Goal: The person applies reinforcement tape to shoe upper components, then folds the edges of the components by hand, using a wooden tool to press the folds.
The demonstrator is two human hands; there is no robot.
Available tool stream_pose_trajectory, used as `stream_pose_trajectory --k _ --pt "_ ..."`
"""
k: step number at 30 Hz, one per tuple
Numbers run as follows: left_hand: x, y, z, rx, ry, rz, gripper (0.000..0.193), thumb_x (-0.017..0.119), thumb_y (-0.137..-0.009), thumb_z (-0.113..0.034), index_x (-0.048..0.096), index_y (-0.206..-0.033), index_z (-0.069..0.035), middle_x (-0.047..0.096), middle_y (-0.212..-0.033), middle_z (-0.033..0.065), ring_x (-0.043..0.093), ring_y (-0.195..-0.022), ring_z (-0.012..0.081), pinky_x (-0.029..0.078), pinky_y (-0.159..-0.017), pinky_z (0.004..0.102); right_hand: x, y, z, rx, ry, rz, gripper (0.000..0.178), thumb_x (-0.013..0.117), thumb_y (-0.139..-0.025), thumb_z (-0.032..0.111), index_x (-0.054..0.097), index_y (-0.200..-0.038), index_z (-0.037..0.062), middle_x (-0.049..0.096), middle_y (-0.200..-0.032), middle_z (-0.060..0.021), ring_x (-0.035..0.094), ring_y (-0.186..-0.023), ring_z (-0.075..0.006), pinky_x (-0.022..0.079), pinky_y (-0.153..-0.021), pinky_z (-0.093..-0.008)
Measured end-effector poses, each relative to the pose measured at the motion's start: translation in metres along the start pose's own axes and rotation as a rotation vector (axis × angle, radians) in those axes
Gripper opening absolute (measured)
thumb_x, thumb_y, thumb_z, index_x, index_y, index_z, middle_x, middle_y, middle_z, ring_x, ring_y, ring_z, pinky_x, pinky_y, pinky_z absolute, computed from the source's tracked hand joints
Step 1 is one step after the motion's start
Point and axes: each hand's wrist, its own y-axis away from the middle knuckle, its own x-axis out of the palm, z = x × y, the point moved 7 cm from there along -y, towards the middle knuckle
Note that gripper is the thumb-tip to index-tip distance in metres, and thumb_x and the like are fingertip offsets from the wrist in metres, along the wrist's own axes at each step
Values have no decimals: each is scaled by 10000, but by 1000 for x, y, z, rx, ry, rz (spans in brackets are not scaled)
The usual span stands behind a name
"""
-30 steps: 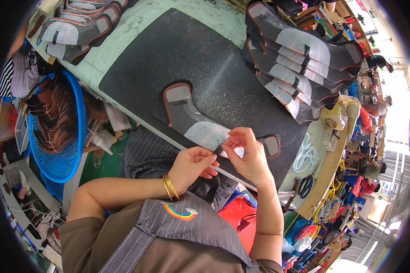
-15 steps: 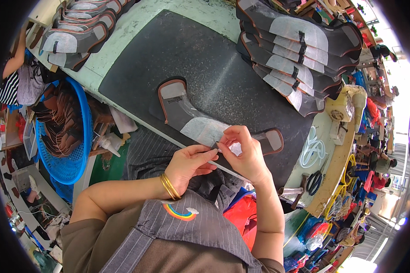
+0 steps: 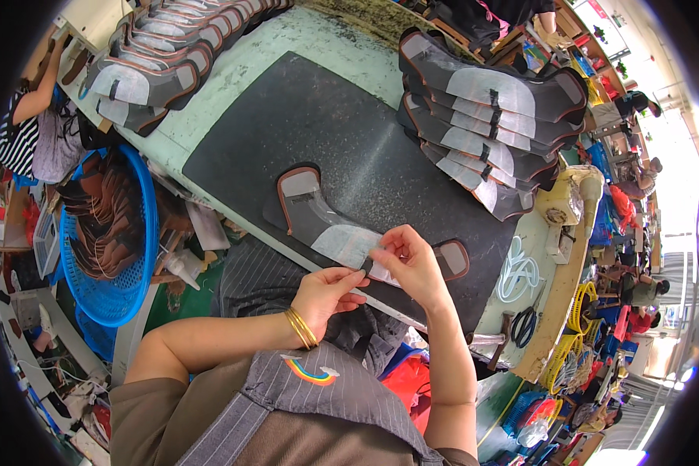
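A grey, curved shoe upper (image 3: 307,213) with brown edging and a whitish patch lies at the near edge of a black mat (image 3: 334,116). My left hand (image 3: 326,299), gold bangles at its wrist, pinches a small black tab (image 3: 366,268) between thumb and finger at the upper's near edge. Above the upper, right beside the tab, is my right hand (image 3: 410,264). Its fingers are curled and its thumb points down onto the whitish patch; anything between its fingertips is hidden. Part of the upper's right half is covered by this hand.
Stacked similar uppers (image 3: 493,97) stand on the mat's far right, and more uppers (image 3: 144,78) line the table's far left. A blue basket (image 3: 149,233) of brown pieces is at left. White tubing (image 3: 518,272) and a hammer (image 3: 502,338) lie right. Another person (image 3: 35,116) is far left.
My view has shifted slightly. The fingertips of both hands, close together before, are now a little apart; the right thumb has moved up onto the patch while the black tab stays by the left fingers.
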Motion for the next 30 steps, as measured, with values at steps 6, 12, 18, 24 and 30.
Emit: stream_pose_trajectory --k 6,12,18,24,30 --pt "6 -4 -12 135 -124 -2 171 677 -945 -212 706 -1026 -64 732 -961 24 632 -664 78 458 -583 204 4 2 -3 -98 25 -97 221 774 -836 91 596 -960 46 564 -749 39 511 -643 -23 417 -546 -189" --pt "4 5 -30 22 -730 248 167 739 -891 -191 705 -962 -43 706 -789 40 563 -519 78 433 -490 205 -4 4 -5 -32 -81 -198 133 687 -917 134 633 -934 13 613 -712 4 542 -584 -47 448 -507 -215" --pt "77 26 -84 1383 -1882 484 551 812 -629 -144 663 -1158 -92 614 -1202 106 538 -1204 319 447 -996 454 -3 9 -16 -84 -498 -112 152 627 -977 155 621 -1031 13 647 -799 -24 591 -678 -67 491 -551 -238" --pt "96 24 -96 1460 -1988 697 495 772 -705 -88 624 -1172 -18 606 -1169 173 616 -1074 339 529 -913 424 -87 137 -28 -86 -129 -692 70 680 -918 72 676 -954 12 659 -773 -45 644 -665 -96 503 -577 -245" --pt "115 -3 -164 1129 -1808 659 340 601 -862 40 611 -1198 -10 654 -1131 174 647 -1050 334 548 -886 384 -210 151 -102 107 918 -945 105 620 -889 68 660 -985 50 661 -910 -129 643 -816 -303 530 -739 -395"
